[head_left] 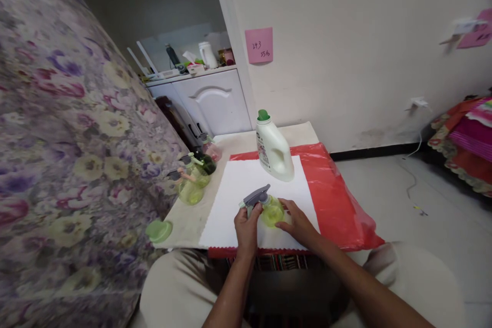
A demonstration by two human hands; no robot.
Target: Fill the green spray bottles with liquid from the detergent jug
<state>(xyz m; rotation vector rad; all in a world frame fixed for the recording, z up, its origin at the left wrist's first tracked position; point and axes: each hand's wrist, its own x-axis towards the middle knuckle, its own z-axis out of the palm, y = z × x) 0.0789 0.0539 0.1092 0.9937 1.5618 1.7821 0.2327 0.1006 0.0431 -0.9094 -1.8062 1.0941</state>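
A small round spray bottle (273,212) of yellowish see-through plastic, with a grey trigger head, is tilted over the white cloth (226,205). My left hand (247,224) grips it by the trigger head, which points left. Around the bottle's base curl the fingers of my right hand (298,221). Just behind stands a large pale jug (274,149) with a handle and a green piece in its neck. Several more spray bottles (191,190) stand along the table's left side, and a green cap (159,230) lies at the front left corner.
Red plastic sheeting (338,200) covers the table's right part, under the cloth. A floral curtain (96,154) hangs close on the left. Behind are a white cabinet (215,102) and a wall with a pink note (259,45). A cable (413,184) lies on the floor at right.
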